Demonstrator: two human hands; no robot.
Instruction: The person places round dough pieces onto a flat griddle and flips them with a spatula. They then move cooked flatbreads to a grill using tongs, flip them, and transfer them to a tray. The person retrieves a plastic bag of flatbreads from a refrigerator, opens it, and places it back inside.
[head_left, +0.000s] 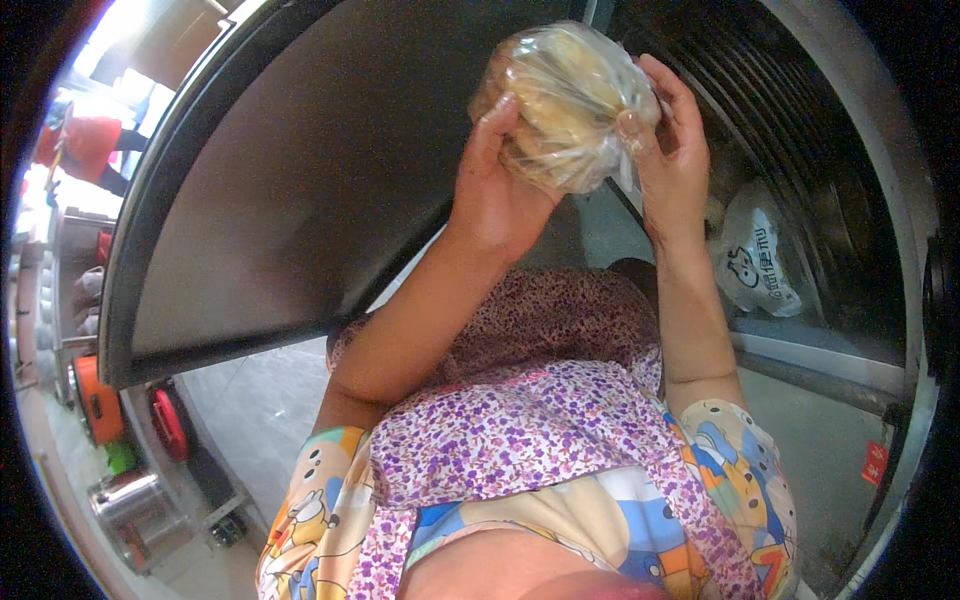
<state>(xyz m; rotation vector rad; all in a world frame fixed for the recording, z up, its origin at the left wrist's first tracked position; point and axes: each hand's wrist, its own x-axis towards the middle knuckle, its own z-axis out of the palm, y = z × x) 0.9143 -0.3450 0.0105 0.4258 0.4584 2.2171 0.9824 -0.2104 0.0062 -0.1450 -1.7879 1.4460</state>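
Observation:
Both of my hands hold up a clear plastic bag of pale yellow food (562, 105), whose exact kind I cannot tell. My left hand (499, 180) supports the bag from below and at its side, with the thumb on the plastic. My right hand (671, 142) pinches the gathered end of the bag between thumb and fingers. Behind the bag, at the right, is the dark interior of a cabinet that looks like a refrigerator, with ridged walls (802, 150).
An open metal cabinet door (300, 172) stands at the left. A white plastic bag with printing (761, 262) lies inside the cabinet at the right. A steel pot (139, 510), an orange item (97, 397) and a red item (169, 424) stand at the lower left.

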